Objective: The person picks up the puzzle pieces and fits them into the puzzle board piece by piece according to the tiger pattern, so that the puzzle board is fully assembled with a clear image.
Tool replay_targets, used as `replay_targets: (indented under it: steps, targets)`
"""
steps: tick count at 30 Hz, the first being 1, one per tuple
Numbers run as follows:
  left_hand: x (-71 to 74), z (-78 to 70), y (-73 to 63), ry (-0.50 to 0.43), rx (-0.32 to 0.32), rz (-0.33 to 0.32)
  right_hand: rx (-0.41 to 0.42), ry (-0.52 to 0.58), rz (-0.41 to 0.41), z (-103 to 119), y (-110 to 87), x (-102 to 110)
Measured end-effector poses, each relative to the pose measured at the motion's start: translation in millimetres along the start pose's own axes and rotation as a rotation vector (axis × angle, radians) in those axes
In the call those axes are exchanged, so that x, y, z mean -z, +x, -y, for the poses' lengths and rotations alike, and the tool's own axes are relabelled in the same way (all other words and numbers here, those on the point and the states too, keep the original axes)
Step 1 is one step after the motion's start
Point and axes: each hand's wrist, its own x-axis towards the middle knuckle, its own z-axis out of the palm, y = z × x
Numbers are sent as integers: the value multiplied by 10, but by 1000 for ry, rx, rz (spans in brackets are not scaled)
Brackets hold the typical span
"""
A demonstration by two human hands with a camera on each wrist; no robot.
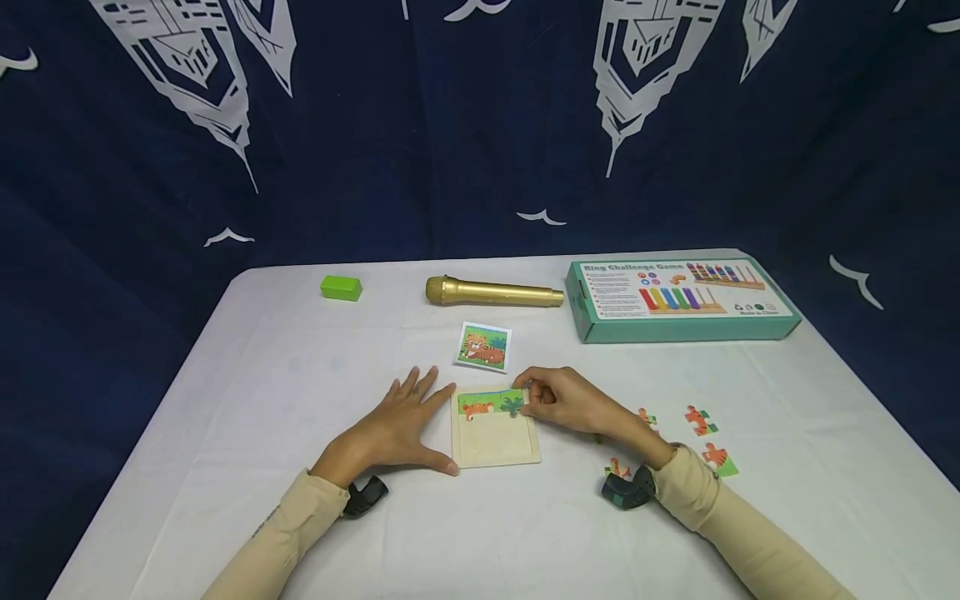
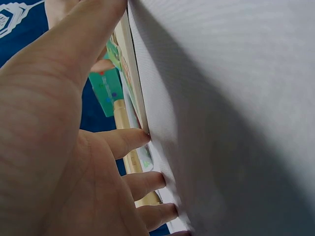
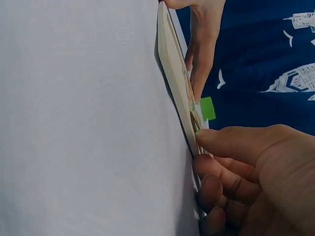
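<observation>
A pale wooden puzzle tray [image 1: 495,446] lies at the middle of the table, with a strip of picture pieces along its far side. My left hand [image 1: 397,429] is spread beside it, thumb and index finger touching its left edge. At the tray's far right corner, my right hand [image 1: 573,402] pinches a green puzzle piece with a palm tree [image 1: 513,403] between thumb and curled fingers. The right wrist view shows the thumb [image 3: 236,142] pressed on that piece, which looks slightly tilted. Loose puzzle pieces [image 1: 701,420] lie to the right, some partly hidden by the right arm.
Beyond the tray lies a square tiger picture card [image 1: 483,347]. Farther back are a green block [image 1: 341,288], a gold microphone [image 1: 495,292] and a teal game box [image 1: 682,302]. A dark blue patterned curtain [image 1: 420,133] hangs behind the white-covered table [image 1: 262,375].
</observation>
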Motion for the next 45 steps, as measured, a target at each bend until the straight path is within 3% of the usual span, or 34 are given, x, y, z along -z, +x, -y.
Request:
replay_targets:
  steps: [35, 45]
  targets:
    - [18, -6, -13, -12, -3, 9, 6, -54, -18, 9, 13, -29]
    - [0, -4, 4, -12, 8, 8, -27, -112, -21, 28, 11, -34]
